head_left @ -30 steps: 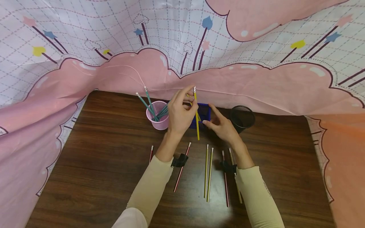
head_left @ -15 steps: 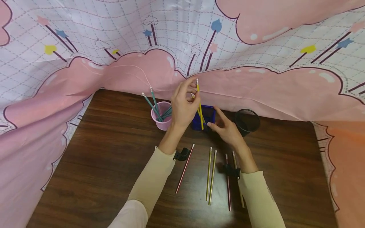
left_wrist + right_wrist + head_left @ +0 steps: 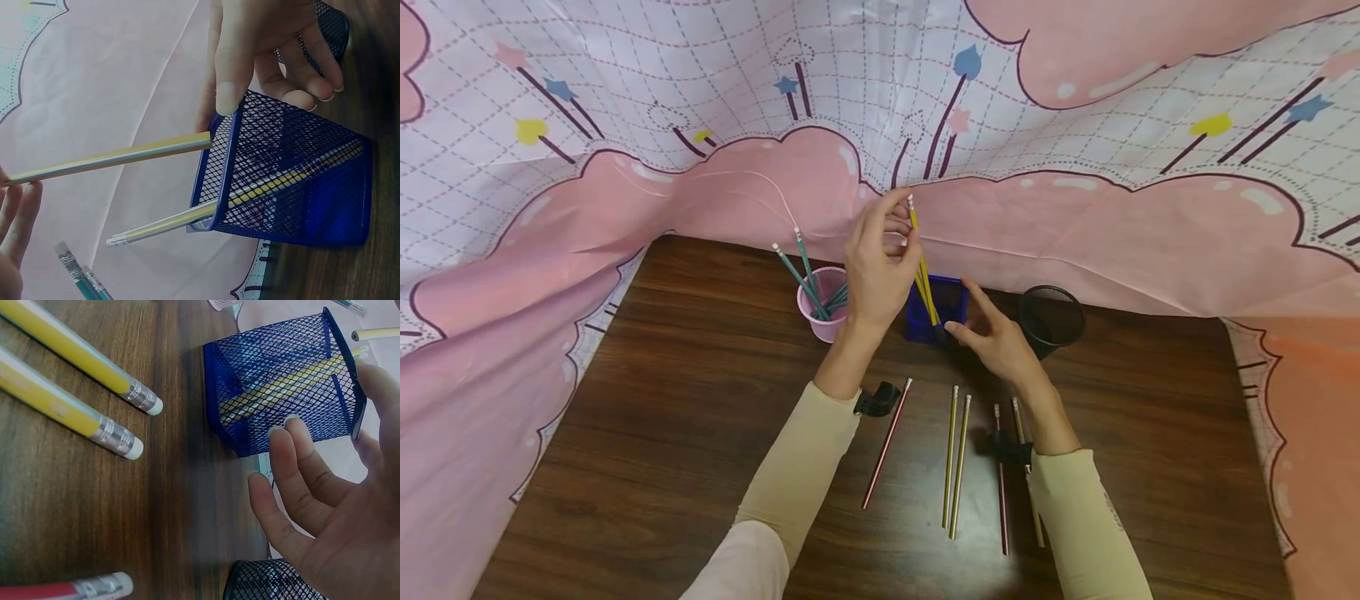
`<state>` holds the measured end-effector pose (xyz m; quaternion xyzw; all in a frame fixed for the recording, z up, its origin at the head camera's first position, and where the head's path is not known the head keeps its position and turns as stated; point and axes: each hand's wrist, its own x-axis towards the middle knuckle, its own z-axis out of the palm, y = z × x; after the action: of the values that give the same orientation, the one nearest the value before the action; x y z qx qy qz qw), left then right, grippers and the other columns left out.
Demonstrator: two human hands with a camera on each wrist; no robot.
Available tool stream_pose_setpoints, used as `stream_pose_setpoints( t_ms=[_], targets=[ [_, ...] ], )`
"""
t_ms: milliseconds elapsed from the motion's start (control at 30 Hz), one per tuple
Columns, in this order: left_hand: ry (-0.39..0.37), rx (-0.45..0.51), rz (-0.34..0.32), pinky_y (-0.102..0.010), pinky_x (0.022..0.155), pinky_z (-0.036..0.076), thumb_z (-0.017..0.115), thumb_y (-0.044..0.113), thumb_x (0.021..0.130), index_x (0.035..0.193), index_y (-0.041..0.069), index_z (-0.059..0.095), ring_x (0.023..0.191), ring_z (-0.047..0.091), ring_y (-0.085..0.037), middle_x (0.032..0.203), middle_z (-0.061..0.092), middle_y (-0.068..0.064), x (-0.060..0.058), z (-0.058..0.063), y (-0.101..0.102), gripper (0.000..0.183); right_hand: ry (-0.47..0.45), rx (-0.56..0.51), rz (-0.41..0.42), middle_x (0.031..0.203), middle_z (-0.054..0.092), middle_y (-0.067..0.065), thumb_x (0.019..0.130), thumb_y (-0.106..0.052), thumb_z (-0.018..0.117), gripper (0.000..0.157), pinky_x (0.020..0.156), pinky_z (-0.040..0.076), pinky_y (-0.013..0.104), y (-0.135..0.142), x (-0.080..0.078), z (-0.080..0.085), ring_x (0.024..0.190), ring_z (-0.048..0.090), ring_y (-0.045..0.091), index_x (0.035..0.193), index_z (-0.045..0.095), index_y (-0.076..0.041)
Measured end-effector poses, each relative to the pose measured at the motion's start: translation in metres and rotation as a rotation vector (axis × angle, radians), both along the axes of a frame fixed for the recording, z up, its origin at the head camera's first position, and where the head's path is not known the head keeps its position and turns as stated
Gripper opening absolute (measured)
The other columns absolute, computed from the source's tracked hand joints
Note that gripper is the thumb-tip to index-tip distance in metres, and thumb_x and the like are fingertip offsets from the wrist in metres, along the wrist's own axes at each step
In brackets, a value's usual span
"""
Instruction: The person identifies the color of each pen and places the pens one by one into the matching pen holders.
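Note:
My left hand (image 3: 880,271) grips a yellow pencil (image 3: 119,159) near its white eraser end, fingers spread along it. In the left wrist view, its lower end is right at the rim of a square blue mesh pencil cup (image 3: 340,212). Inside that cup leans another yellow pencil (image 3: 169,223), eraser end sticking out past the rim. The cup's rim is pinched between thumb and forefinger of my right hand (image 3: 1000,346). The other fingers of that hand are loosely bent beside the mesh in the right wrist view.
A pink cup (image 3: 825,331) with several green pencils stands left of the blue one. To the right is a black mesh cup (image 3: 1051,317). Loose pencils lie nearer: a red pencil (image 3: 887,442), yellow pencils (image 3: 961,467), more under my right wrist. A patterned cloth (image 3: 1112,242) hangs behind.
My left hand has shifted slightly, and the yellow pencil's lower end has come from in front of the blue cup up to its opening. My right hand stays at the rim.

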<state>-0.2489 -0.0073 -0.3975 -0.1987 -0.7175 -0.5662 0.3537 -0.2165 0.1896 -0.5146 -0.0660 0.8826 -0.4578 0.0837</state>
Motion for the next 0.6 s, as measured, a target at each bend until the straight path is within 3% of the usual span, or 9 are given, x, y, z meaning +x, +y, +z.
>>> stream_pose_setpoints(
  t_ms=[300, 600],
  targets=[
    [-0.044, -0.040, -0.008, -0.020, 0.054, 0.050, 0.064, -0.004, 0.076, 0.115, 0.004, 0.054, 0.077, 0.059, -0.014, 0.097, 0.055, -0.009, -0.024, -0.028, 0.002, 0.042, 0.020, 0.004, 0.008, 0.081, 0.059, 0.004, 0.082, -0.051, 0.057, 0.070, 0.060, 0.042, 0.034, 0.000, 0.001, -0.002, 0.066, 0.050, 0.019, 0.142, 0.020, -0.043],
    [-0.091, -0.110, -0.028, -0.016, 0.058, 0.049, 0.066, -0.002, 0.076, 0.114, 0.004, 0.055, 0.078, 0.060, -0.009, 0.100, 0.056, -0.008, -0.023, -0.031, 0.003, 0.040, 0.033, 0.016, 0.006, 0.081, 0.060, 0.003, 0.082, -0.053, 0.057, 0.071, 0.060, 0.042, 0.034, 0.001, 0.001, -0.002, 0.067, 0.050, 0.019, 0.142, 0.020, -0.043]
  ],
)
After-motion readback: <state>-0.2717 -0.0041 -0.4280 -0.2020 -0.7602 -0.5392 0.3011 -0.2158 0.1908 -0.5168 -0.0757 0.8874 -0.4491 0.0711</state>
